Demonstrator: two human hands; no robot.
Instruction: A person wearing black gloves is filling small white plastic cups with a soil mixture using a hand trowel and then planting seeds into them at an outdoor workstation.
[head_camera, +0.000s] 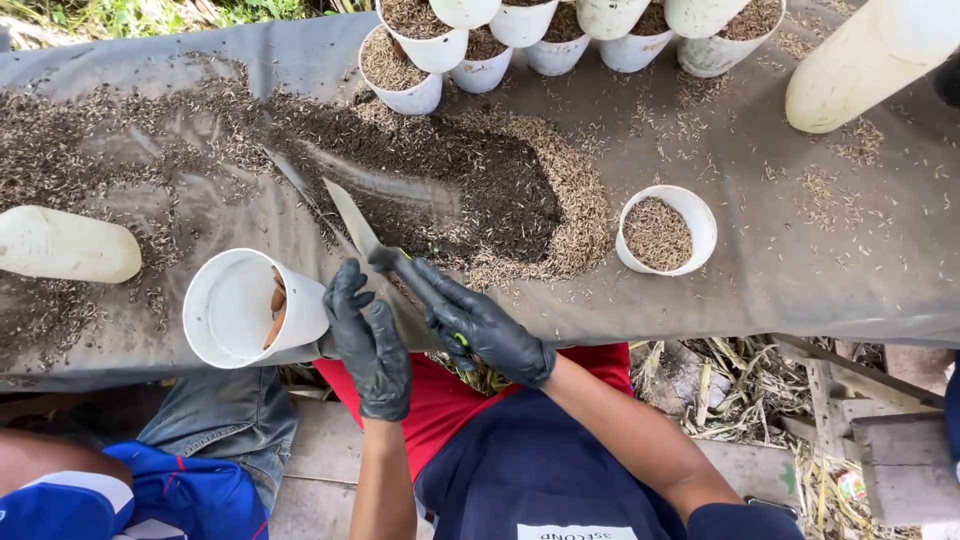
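From the head view, your left hand (368, 338), in a black glove, lies with its fingers (343, 290) curled loosely together against the side of a white plastic cup (235, 305). The cup lies tipped on its side at the near edge of the surface (800, 270), its mouth turned towards the camera; it touches your left hand, but you cannot tell from here whether that hand truly grips it. A bare hand of another person shows just inside the cup's rim.

Your right hand (480, 325), also gloved in black, is closed around the handle of a trowel (355, 225). The trowel's metal blade points away from you and to the left, and its tip rests at the edge of a heap of dark soil and rice husks (490, 200) spread over the grey sheet that covers the surface.

To the right of the heap stands a filled white cup (660, 232), upright and well apart from both hands. A row of more filled cups (410, 70) stands along the far edge. A white bottle (65, 245) lies on its side at the left, near the tipped cup.
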